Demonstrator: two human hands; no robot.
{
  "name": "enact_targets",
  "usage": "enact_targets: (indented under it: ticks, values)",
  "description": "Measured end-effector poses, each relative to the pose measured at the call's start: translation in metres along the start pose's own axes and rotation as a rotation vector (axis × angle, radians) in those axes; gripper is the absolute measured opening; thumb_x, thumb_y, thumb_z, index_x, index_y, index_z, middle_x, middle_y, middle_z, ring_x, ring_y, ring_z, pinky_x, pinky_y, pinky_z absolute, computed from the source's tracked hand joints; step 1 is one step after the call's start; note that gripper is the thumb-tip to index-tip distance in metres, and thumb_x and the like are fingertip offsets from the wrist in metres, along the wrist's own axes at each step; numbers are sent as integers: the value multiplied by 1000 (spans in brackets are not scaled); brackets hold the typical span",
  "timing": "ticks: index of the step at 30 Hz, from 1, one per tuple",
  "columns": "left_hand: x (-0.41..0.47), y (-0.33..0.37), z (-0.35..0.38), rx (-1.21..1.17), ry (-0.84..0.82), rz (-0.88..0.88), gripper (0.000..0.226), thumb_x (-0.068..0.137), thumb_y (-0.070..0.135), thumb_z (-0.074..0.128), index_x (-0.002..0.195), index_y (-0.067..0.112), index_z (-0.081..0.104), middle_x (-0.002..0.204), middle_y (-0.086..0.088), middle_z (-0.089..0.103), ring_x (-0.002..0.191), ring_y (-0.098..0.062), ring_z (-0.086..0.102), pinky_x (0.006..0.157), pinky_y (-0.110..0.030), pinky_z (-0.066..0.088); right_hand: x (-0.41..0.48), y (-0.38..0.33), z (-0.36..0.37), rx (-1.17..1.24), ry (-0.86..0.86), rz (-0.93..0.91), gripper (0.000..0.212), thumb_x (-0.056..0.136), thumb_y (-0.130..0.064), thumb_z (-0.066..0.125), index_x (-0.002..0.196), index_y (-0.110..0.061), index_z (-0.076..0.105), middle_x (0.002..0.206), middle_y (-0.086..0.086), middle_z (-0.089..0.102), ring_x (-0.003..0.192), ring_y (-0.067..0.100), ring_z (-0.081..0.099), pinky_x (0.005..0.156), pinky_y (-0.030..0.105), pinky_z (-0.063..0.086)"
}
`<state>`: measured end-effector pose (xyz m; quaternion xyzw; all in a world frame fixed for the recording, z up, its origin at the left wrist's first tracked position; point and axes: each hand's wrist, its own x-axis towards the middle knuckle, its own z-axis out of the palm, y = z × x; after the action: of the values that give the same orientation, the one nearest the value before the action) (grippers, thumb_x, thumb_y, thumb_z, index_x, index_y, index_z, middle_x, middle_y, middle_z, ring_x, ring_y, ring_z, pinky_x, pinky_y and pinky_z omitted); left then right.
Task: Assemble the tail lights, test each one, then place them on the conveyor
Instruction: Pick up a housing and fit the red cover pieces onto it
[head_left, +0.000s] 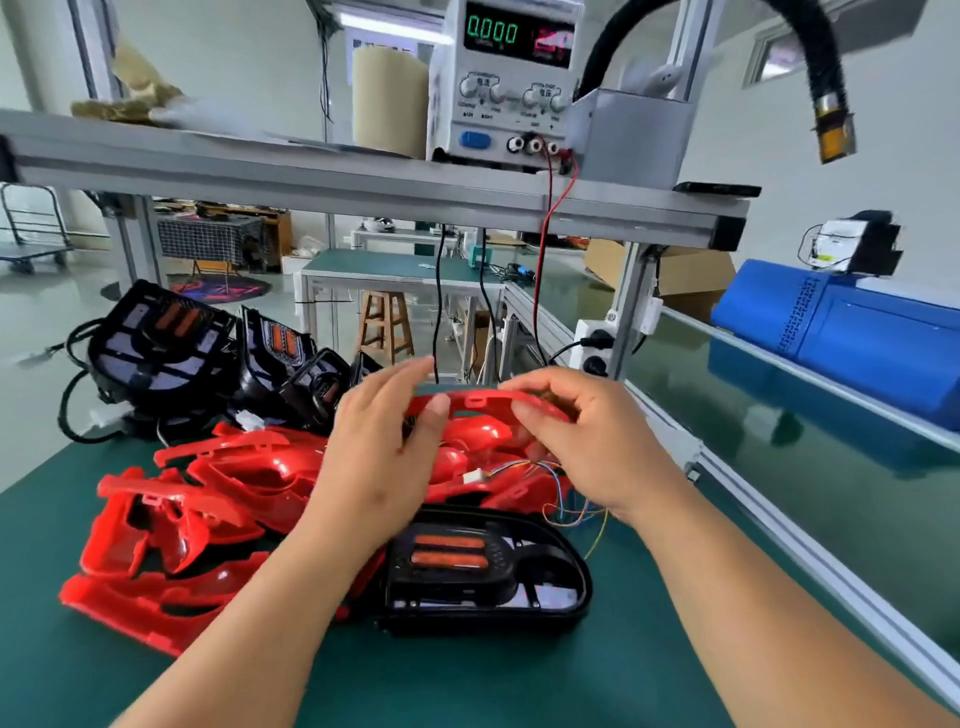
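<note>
We're looking down at the green work mat (467, 675), and both hands are up over the middle of it on one piece, a red lens cover (480, 401), raised above the parts on the bench. The left hand (387, 457) pinches its left end, thumb on the near edge and fingers stretched along the far side. The right hand (587, 447) has its fingers curled over the right end of the rim. So both hands are clamped on that cover, one at each end.

Under it we catch a white connector (472, 475) and a tangle of thin coloured wires (569, 501) below the right hand. Just nearer than the hands, a black housing (488, 577) lies flat on the mat, two orange strips facing up. To the left, a pile of red lens covers (197, 499) sprawls across the mat. Beyond that, far left, we have more black housings (161, 343) with cables.

Up on the shelf (311, 171) the power supply (504, 83) reads 0.000 on its green display, and a red lead (543, 260) drops from it. On the right runs the glossy green conveyor (769, 426), with a blue box (857, 332) beyond it.
</note>
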<state>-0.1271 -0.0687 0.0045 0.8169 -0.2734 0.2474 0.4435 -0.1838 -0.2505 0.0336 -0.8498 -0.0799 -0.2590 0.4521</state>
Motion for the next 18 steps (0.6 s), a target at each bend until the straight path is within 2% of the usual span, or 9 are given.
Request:
enact_targets:
  ticks: [2,4,6,7,10,12,15,16,18]
  values:
    - [10,-5,-10,-178,-41,-211,52,89,61,31,117,35,66,123,7,63,116,-11,55,98,-29,40,-8,2,-8,155,-15,29,50,90,1,61,86,-46,73,76,-7,73,62,12,67,63,23,56]
    - [12,-4,-15,-371,-315,-373,47,86,66,36,96,37,72,96,4,72,82,-9,66,77,-29,49,-17,10,-11,248,17,60,65,84,18,53,82,-43,75,79,-9,73,67,9,66,69,24,56]
    - [3,0,-15,-412,-543,-346,47,77,67,45,87,30,72,71,2,66,56,-10,56,57,-23,45,-26,18,-10,288,65,84,70,82,23,50,82,-42,77,87,-12,74,75,6,67,75,26,56]
    - [-4,0,-15,-433,-579,-313,47,74,66,48,87,28,72,63,4,59,52,-8,50,51,-20,43,-32,24,-10,298,61,99,71,81,23,51,85,-44,76,92,-13,74,80,5,67,77,25,56]
    - [-23,-2,-17,-314,-508,-266,34,80,60,51,88,34,71,56,10,51,48,-6,46,48,-16,40,-56,42,-11,335,-100,195,64,78,11,60,104,-47,71,97,-13,72,79,6,66,78,20,52]
    - [-37,-4,-18,-127,-484,-194,23,90,48,53,85,34,71,53,15,56,46,-1,50,46,-10,37,-73,55,-11,421,-172,292,54,69,-3,64,110,-38,70,97,-10,71,81,6,64,78,21,49]
    - [-57,3,-14,74,-460,-44,15,94,37,55,90,37,70,77,20,67,81,7,59,70,-7,42,-91,66,-5,454,-122,356,34,75,-17,68,102,-36,75,91,-8,73,80,3,62,71,16,47]
    - [-61,6,-13,107,-439,-3,13,94,36,56,94,38,69,83,23,66,89,10,55,75,-5,40,-93,68,-3,407,-80,351,28,81,-17,70,99,-39,75,87,-9,72,77,2,61,69,15,47]
    - [-65,10,-11,182,-450,50,18,94,41,53,107,40,65,95,27,58,95,11,51,82,-4,37,-95,72,0,313,-5,326,31,90,-12,68,95,-43,75,86,-9,72,77,3,59,71,16,48]
